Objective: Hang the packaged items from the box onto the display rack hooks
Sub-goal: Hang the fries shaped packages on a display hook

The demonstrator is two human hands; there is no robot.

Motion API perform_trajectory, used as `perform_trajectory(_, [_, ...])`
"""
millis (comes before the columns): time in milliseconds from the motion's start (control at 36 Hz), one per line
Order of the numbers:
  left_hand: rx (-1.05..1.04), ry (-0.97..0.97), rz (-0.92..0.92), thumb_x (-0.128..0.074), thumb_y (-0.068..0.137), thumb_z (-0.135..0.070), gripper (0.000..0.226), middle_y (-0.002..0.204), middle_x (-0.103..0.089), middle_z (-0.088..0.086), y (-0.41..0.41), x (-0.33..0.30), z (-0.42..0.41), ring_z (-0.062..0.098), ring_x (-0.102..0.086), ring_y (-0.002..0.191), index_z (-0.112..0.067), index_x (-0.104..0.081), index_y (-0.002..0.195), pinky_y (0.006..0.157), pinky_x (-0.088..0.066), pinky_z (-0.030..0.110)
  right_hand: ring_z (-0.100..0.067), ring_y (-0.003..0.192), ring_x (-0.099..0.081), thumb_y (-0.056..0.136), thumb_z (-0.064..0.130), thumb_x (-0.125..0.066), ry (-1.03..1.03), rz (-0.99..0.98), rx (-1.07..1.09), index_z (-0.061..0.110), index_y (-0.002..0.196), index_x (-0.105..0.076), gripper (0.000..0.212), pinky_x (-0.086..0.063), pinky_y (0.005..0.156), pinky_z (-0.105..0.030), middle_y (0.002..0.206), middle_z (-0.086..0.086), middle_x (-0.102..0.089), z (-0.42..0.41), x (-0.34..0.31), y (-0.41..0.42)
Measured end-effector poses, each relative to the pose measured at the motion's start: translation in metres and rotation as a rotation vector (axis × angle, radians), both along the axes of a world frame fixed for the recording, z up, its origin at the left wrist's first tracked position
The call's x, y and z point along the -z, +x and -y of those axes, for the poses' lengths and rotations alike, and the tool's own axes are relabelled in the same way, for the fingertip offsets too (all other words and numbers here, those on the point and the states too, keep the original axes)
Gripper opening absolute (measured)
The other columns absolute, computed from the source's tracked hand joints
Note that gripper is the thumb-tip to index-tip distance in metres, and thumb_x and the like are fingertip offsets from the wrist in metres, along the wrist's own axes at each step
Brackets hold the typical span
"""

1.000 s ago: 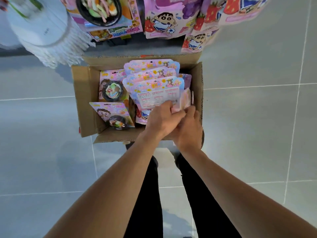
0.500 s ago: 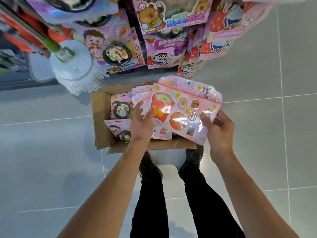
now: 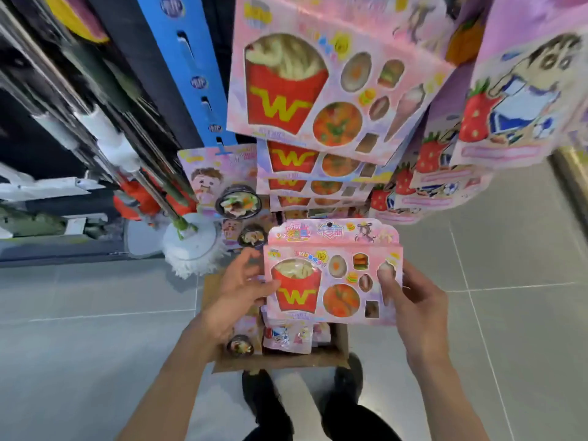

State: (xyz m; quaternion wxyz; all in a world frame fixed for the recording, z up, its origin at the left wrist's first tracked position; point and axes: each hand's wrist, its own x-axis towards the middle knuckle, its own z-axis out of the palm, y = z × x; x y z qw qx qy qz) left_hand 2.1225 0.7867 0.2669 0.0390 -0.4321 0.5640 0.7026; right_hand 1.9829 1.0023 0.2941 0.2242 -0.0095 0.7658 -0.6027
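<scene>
On the far left, a white round mop head (image 3: 191,246) with a fringe stands on the grey tiled floor (image 3: 79,329). Next to it, near the middle, the left hand (image 3: 237,291) pinches the left edge of a flat pink toy food pack with red fries marked W (image 3: 332,275). The pack is held up in the air above the brown cardboard box (image 3: 342,348), which sits on the floor with more pink packs inside. Far above, matching pink fries packs (image 3: 324,78) hang in a row on the rack. The right hand (image 3: 410,297) grips the pack's right edge, thumb on the front.
</scene>
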Motion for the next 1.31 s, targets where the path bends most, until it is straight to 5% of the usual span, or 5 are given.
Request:
perform_trajectory(306, [0.366,-0.211,-0.127,-0.084,0.076,-0.008,0.057,0.115,-0.070,0.001,0.003,-0.192,0.015,0.013,-0.071,0.096,-0.018,-0.052,0.122,0.071,-0.054,0.020,-0.001,0.068,-0.073,0.087,0.016,-0.075,-0.142,-0.069,0.222,0.013,0.101,-0.068,0.015,-0.052,0.047,-0.016,0.078,0.012,-0.077,-0.017,-0.154,0.015])
perform_trajectory(556, [0.138,-0.371,-0.216,-0.073,0.086,0.001,0.037,0.109,-0.074,0.004,-0.020,-0.285,0.019,0.024,-0.073,0.097,-0.012,-0.053,0.114,0.081,-0.061,0.040,-0.004,0.070,-0.066,0.085,0.012,-0.077,-0.314,-0.180,0.139,0.012,0.090,-0.066,0.012,-0.048,0.061,-0.011,0.074,0.008,-0.073,0.003,-0.219,-0.014])
perform_trajectory(639, [0.050,-0.433,-0.229,-0.068,0.091,-0.003,0.031,0.109,-0.072,0.001,-0.031,-0.307,0.013,0.015,-0.072,0.094,-0.016,-0.052,0.115,0.075,-0.060,0.031,0.003,0.073,-0.064,0.087,0.014,-0.076,-0.376,-0.185,0.107,0.012,0.095,-0.065,0.014,-0.049,0.065,-0.011,0.080,0.013,-0.069,0.017,-0.239,-0.031])
perform_trajectory(944, [-0.307,-0.557,-0.319,-0.054,0.101,-0.011,0.031,0.118,-0.065,-0.001,-0.069,-0.321,-0.017,0.008,-0.069,0.097,-0.025,-0.052,0.129,0.078,-0.060,0.031,-0.002,0.075,-0.065,0.086,0.032,-0.079,-0.342,-0.214,0.133,0.011,0.103,-0.076,0.027,-0.047,0.064,-0.010,0.086,0.005,-0.074,0.044,-0.271,-0.075])
perform_trajectory(1306, [-0.313,-0.597,-0.354,-0.054,0.102,-0.019,0.035,0.121,-0.062,-0.011,-0.092,-0.316,-0.003,-0.006,-0.065,0.094,-0.027,-0.050,0.136,0.067,-0.057,0.018,-0.008,0.072,-0.063,0.083,0.028,-0.081,-0.263,-0.224,0.195,0.016,0.090,-0.076,0.015,-0.048,0.068,-0.021,0.080,0.005,-0.073,0.062,-0.275,-0.107])
